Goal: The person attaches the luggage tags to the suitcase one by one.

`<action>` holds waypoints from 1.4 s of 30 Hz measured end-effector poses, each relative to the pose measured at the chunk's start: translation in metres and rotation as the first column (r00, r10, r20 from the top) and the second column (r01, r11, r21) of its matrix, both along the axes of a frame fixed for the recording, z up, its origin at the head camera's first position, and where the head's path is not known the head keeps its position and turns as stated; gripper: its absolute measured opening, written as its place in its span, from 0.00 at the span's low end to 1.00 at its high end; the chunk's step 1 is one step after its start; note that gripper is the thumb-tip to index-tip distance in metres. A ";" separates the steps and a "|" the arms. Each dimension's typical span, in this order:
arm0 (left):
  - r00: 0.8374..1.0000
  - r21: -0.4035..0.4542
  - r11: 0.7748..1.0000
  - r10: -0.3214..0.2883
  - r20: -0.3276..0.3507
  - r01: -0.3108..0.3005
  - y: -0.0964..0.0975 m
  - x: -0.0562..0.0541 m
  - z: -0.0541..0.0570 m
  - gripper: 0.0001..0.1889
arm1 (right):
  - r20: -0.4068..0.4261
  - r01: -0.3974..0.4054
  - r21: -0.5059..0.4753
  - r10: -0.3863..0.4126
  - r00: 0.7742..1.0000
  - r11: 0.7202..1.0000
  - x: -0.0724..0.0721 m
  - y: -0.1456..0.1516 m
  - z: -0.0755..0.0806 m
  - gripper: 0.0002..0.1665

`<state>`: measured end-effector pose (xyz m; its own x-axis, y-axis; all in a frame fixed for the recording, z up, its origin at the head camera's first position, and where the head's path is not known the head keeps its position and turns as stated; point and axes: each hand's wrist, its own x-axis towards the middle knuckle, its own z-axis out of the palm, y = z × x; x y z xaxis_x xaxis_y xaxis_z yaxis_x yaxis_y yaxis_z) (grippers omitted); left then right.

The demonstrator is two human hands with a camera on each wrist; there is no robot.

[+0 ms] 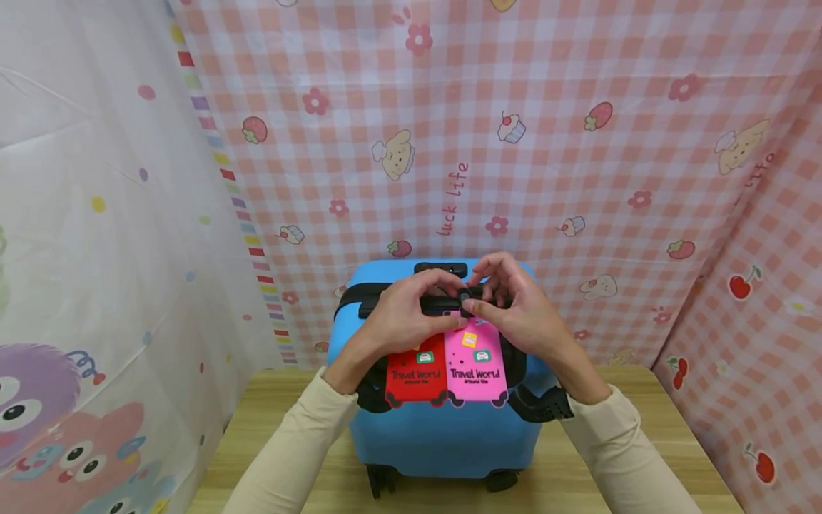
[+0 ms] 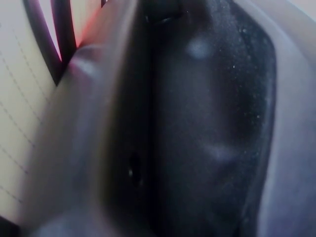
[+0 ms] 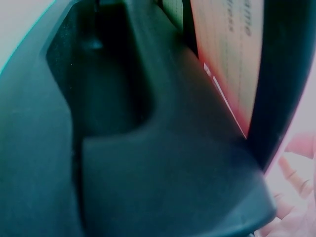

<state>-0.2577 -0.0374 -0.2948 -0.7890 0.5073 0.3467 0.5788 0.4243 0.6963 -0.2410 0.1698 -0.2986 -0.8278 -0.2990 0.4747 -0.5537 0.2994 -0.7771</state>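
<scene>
A blue suitcase (image 1: 449, 442) stands with a black carry handle (image 1: 439, 305) on its near upper side. Two luggage tags hang side by side over it, one red (image 1: 416, 382) and one pink (image 1: 478, 385), both printed "Travel World". At the pink tag's top, a short black tag strap (image 1: 465, 294) lies between my hands. My left hand (image 1: 407, 310) pinches near it, thumb over the tag's top edge. From the other side, my right hand (image 1: 520, 307) pinches the strap between thumb and forefinger. In the right wrist view, the pale lined back of a tag (image 3: 229, 54) shows beside the dark handle.
A black luggage belt (image 1: 359, 291) crosses the suitcase, and a small black panel (image 1: 440, 269) sits at its top. Beneath is a wood-grain table (image 1: 257, 435). A checked curtain (image 1: 546, 178) hangs behind, and a white patterned one (image 1: 96, 250) at left.
</scene>
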 end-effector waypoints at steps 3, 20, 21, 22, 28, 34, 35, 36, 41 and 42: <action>1.000 0.003 1.000 -0.003 -0.001 0.003 0.000 0.001 0.001 0.19 | -0.017 -0.007 0.007 0.007 1.000 1.000 -0.001 0.000 -0.001 0.20; 0.999 0.048 0.998 -0.037 -0.033 0.039 -0.002 0.000 -0.001 0.18 | -0.015 0.007 0.025 -0.006 1.000 1.000 -0.001 -0.001 -0.001 0.14; 0.999 0.049 0.998 -0.037 -0.034 0.039 -0.002 0.000 -0.001 0.18 | -0.011 0.008 0.026 -0.008 1.000 1.000 -0.001 -0.001 -0.001 0.15; 0.999 0.051 0.998 -0.038 -0.035 0.040 -0.002 0.000 0.000 0.18 | -0.008 0.009 0.026 -0.009 1.000 1.000 -0.001 -0.001 -0.001 0.15; 0.999 0.059 0.997 -0.041 -0.033 0.043 -0.002 0.000 -0.001 0.17 | -0.011 0.014 0.028 -0.014 1.000 1.000 -0.001 -0.002 -0.001 0.15; 0.999 0.065 0.997 -0.034 -0.035 0.037 -0.002 0.001 -0.001 0.17 | -0.023 0.014 0.026 -0.013 1.000 1.000 -0.002 -0.002 -0.003 0.14; 0.999 0.068 0.997 -0.034 -0.033 0.036 -0.002 0.001 -0.001 0.16 | -0.024 0.012 0.025 -0.011 1.000 1.000 -0.002 -0.002 -0.003 0.13; 0.999 0.070 0.997 -0.031 -0.030 0.033 -0.002 0.001 -0.001 0.16 | -0.023 0.010 0.025 -0.010 1.000 1.000 -0.002 -0.002 -0.003 0.13; 1.000 0.084 0.996 -0.025 -0.016 0.026 -0.001 0.000 -0.002 0.15 | -0.011 0.012 0.019 -0.012 1.000 1.000 0.000 -0.002 -0.002 0.12; 1.000 0.085 0.996 -0.024 -0.015 0.026 -0.001 0.000 -0.002 0.15 | -0.009 0.013 0.018 -0.013 1.000 1.000 0.000 -0.002 -0.002 0.12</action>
<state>-0.2573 -0.0387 -0.2968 -0.7711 0.4948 0.4008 0.5986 0.3489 0.7210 -0.2413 0.1680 -0.3006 -0.8275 -0.2967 0.4766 -0.5564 0.3206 -0.7666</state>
